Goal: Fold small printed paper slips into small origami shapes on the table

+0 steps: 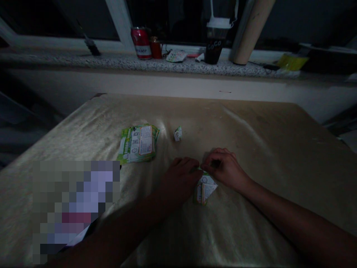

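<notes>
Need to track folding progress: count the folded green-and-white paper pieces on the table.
2: a small folded green-and-white paper piece lying alone beyond the hands, and a larger one pinched between both hands. The flat leaflet stack may hide more.

Surface: wide table under a shiny wrinkled beige cloth [251, 134] | under the pinching fingers: small folded green-and-white printed paper [205, 189] | beyond the grip, near: tiny folded green-and-white paper piece [177, 133] | beyond and left of the grip: loose stack of green-and-white printed leaflets [138, 143]
</notes>
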`<action>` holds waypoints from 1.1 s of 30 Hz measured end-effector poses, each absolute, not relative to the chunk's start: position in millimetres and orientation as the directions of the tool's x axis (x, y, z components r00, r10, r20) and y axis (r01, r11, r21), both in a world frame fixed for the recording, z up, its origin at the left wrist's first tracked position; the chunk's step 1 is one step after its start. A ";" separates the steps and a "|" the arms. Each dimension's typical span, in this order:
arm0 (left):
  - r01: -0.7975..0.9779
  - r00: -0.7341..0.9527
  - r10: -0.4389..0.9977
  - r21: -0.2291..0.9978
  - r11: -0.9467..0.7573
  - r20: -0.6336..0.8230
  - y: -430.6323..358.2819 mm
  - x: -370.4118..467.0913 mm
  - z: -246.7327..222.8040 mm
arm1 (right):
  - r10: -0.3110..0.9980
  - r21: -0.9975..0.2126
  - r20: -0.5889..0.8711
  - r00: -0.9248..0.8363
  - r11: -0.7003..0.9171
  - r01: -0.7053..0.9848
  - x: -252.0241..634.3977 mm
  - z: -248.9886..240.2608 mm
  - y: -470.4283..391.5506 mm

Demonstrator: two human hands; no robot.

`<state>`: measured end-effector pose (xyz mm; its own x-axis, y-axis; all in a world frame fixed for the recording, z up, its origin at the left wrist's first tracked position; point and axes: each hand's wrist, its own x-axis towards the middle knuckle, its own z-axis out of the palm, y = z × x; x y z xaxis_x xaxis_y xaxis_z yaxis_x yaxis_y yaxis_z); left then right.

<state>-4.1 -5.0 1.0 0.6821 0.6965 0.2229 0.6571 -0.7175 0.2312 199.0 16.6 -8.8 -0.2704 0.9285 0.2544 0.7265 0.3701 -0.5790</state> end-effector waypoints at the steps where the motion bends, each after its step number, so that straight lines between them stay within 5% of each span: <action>1: 0.659 0.681 0.698 0.229 -0.716 0.222 -5.2 -4.0 1.7 | 0.932 -0.567 0.259 -0.254 0.360 0.741 197.4 -8.6 17.7; 13: 0.680 0.657 0.724 0.248 -0.690 0.210 -5.7 -5.0 -0.5 | 0.931 -0.575 0.247 -0.271 0.365 0.732 210.9 -10.9 2.3; 20: 0.660 0.662 0.720 0.295 -0.691 0.208 -3.6 -4.7 2.9 | 0.885 -0.726 0.297 -0.358 0.453 0.517 219.8 3.0 -3.3; 27: 0.642 0.644 0.739 0.385 -0.663 0.198 -4.4 -7.7 4.6 | 0.700 -0.614 0.278 -0.658 0.656 0.439 226.1 10.4 -16.2; 33: 0.635 0.629 0.754 0.435 -0.638 0.189 -2.3 -8.6 1.3 | 0.615 -0.526 0.291 -0.733 0.742 0.415 224.0 6.7 -14.9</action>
